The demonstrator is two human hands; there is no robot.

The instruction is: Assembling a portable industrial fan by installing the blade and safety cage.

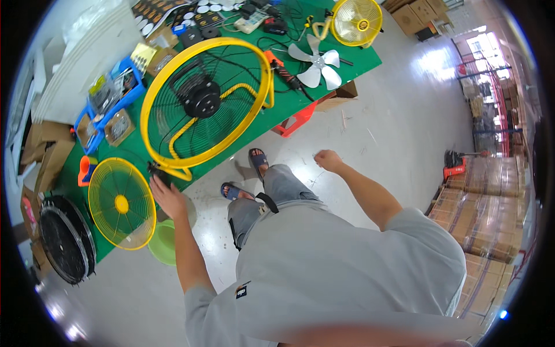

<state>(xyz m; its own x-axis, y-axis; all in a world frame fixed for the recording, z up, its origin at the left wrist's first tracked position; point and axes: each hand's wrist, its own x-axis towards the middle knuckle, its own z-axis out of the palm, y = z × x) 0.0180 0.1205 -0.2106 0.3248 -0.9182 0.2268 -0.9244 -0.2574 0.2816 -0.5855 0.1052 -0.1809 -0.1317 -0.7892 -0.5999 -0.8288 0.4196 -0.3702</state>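
My left hand (169,200) is at the table's front edge, fingers stretched out, between a round yellow wire fan grille (106,178) and the tubular yellow stand (180,173) of a large fan. Its fingertips are close to the stand's black end; whether they touch it I cannot tell. The large fan's yellow ring (151,98) tilts on the table, with a black motor (202,98) at its centre and no blades in it. Out over the floor, away from the table, my right hand (328,161) has its fingers curled, with nothing visible in them.
On the green table (358,63) lie a silver fan blade (315,62), a power screwdriver (283,72), a smaller yellow fan (357,23) and a blue parts tray (132,92). A green bucket (163,243) stands below the near edge. Stacked cartons (477,202) line the right.
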